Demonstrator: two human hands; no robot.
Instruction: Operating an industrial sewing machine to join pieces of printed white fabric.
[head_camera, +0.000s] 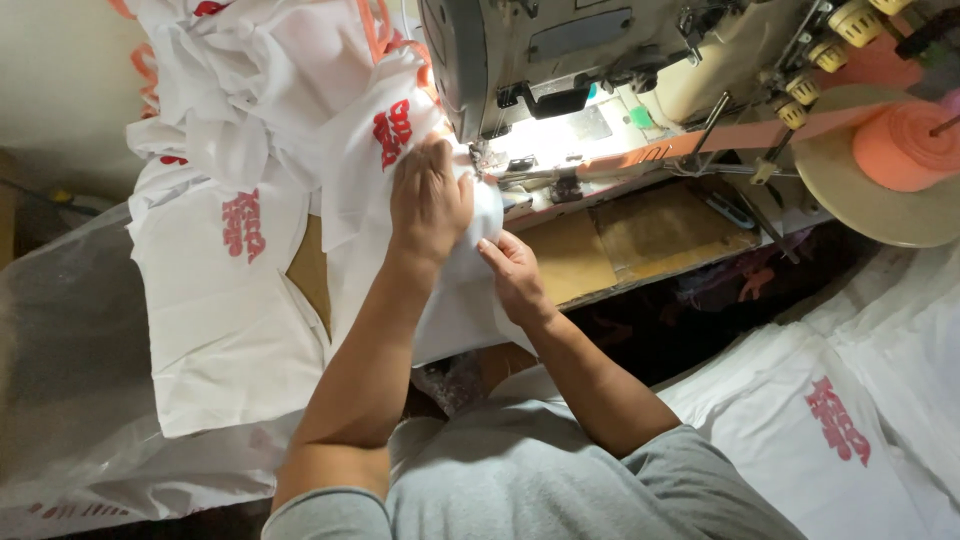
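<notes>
A white garment (440, 300) with red print lies under the needle area of a grey sewing machine (520, 50). My left hand (428, 200) presses flat on the fabric just left of the presser foot (490, 160), fingers spread. My right hand (512, 270) pinches the fabric's edge nearer to me, thumb and fingers closed on the cloth. The lit needle area sits right beyond both hands.
A pile of white printed garments (250, 110) covers the table to the left. More white garments (830, 420) lie at the lower right. An orange thread cone (900, 145) stands on a round stand at the right. Clear plastic sheeting (70, 340) hangs at the left.
</notes>
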